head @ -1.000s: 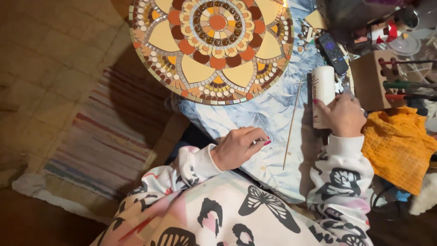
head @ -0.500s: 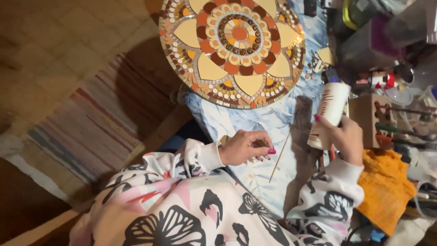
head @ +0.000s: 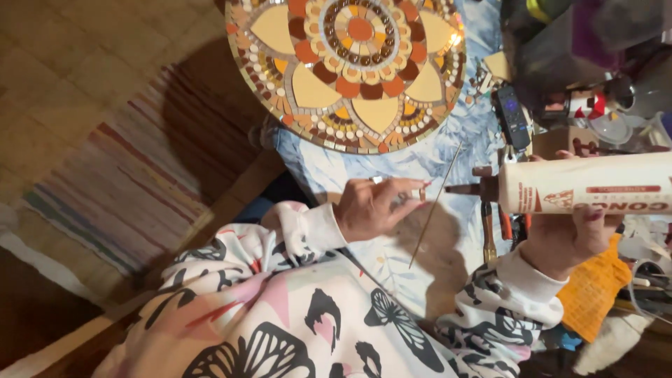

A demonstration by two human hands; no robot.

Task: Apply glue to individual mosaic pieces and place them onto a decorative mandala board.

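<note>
My right hand (head: 567, 234) grips a white glue bottle (head: 595, 182) lying sideways, its brown nozzle (head: 472, 187) pointing left. My left hand (head: 371, 206) pinches a small pale tile piece (head: 418, 192) between fingertips, just left of the nozzle tip. A thin wooden stick (head: 434, 206) lies on the blue-white floral cloth (head: 364, 168) between the two hands. Above them sits a round mosaic (head: 346, 66) in orange, cream and brown, partly overhanging the table.
A black remote (head: 513, 115) lies right of the mosaic. An orange cloth (head: 595, 294) lies below my right hand. Jars, tools and clutter (head: 602, 112) crowd the upper right. A striped rug (head: 112, 189) covers the wooden floor at left.
My right hand has lifted the glue bottle and tipped it sideways, nozzle toward my left hand. The left hand has raised its fingertips, pinching a small tile piece.
</note>
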